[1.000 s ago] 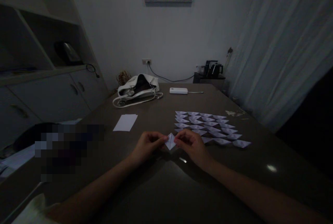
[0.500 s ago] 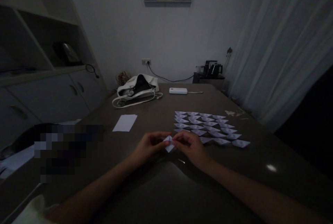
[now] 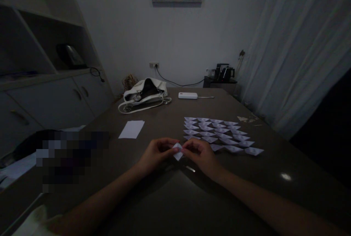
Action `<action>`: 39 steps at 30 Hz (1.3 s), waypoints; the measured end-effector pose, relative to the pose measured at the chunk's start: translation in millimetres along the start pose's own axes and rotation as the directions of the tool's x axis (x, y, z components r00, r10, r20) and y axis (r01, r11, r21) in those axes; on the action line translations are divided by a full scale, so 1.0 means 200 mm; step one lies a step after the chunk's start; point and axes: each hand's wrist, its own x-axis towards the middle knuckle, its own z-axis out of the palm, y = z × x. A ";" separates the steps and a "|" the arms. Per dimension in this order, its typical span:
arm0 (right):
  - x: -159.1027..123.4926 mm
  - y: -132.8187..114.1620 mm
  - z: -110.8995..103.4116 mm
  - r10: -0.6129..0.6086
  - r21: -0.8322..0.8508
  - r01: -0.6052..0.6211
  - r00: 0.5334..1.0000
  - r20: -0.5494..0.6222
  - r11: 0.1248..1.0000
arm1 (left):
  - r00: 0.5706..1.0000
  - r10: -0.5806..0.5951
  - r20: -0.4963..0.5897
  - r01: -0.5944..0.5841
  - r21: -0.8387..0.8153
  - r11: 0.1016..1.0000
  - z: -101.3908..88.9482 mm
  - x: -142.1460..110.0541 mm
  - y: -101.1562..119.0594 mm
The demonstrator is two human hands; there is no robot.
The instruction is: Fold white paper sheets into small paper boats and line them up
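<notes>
Between my two hands is a small diamond-shaped piece of folded white paper (image 3: pixel 178 152), held above the dark table. My left hand (image 3: pixel 157 153) pinches its left corner between thumb and fingers. The opposite corner is pinched by my right hand (image 3: pixel 201 154). Just beyond and to the right of my right hand, several white paper boats (image 3: pixel 215 133) stand in rows. A stack of white paper sheets (image 3: pixel 131 129) lies farther off, to the left of my left hand.
An open white handbag (image 3: pixel 145 95) sits at the table's far left, with a white power bank (image 3: pixel 188 95) and its short cable to the right of it. Scraps (image 3: pixel 248 119) lie near the right edge. A dark table (image 3: pixel 170 203) spreads beneath my arms.
Both hands and the folded paper stay in nearly the same place. The fingers have shifted only very slightly on the paper.
</notes>
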 end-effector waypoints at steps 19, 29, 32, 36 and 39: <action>-0.01 -0.03 0.00 -0.015 -0.002 0.015 1.000 -0.014 1.000 | 1.000 0.015 0.022 -0.016 0.013 1.000 0.00 0.00 -0.02; 0.00 -0.03 0.00 -0.019 -0.052 0.018 1.000 -0.022 0.998 | 1.000 0.026 0.016 -0.027 0.026 0.999 0.01 0.00 -0.01; 0.00 -0.02 0.00 -0.013 -0.040 0.012 1.000 -0.024 0.999 | 1.000 0.031 0.001 -0.031 0.010 0.999 0.01 0.00 -0.01; 0.00 -0.02 0.00 -0.019 0.004 0.019 1.000 -0.022 1.000 | 1.000 0.023 0.000 -0.023 0.021 1.000 0.02 0.00 -0.01; 0.00 -0.02 0.00 -0.018 -0.005 0.018 1.000 -0.015 1.000 | 1.000 0.025 0.003 -0.025 0.027 0.999 0.02 0.00 -0.01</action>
